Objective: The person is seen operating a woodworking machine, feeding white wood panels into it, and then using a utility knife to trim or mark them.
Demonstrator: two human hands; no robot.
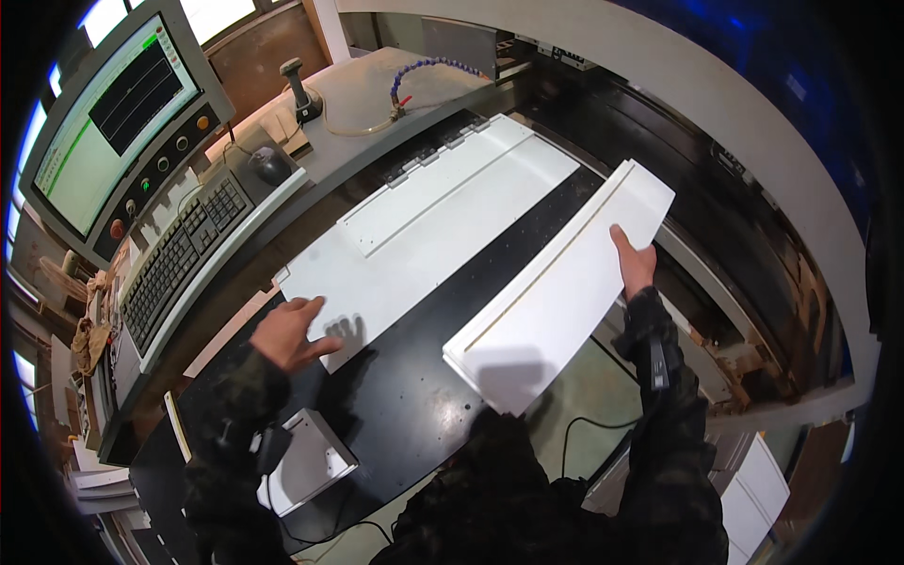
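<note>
My right hand (pixel 635 264) grips a long white panel (pixel 565 282) by its right edge, the thumb lying over the top face. A narrow groove runs along this panel, which is held tilted above the right side of the black machine table. My left hand (pixel 290 334) hovers with fingers spread near the close end of a second white panel (pixel 414 226), its shadow falling on that panel and the table. This second panel lies on the table (pixel 414 395) against a row of metal stops and also has a groove. Nothing is in my left hand.
A control screen (pixel 118 113), a keyboard (pixel 184 254) and a mouse (pixel 270 166) stand at the left. Behind them are a handheld scanner (pixel 299 89) and a blue jointed hose (pixel 433 64). A small white piece (pixel 311 461) sits by my left forearm; the machine's frame (pixel 716 113) arches at right.
</note>
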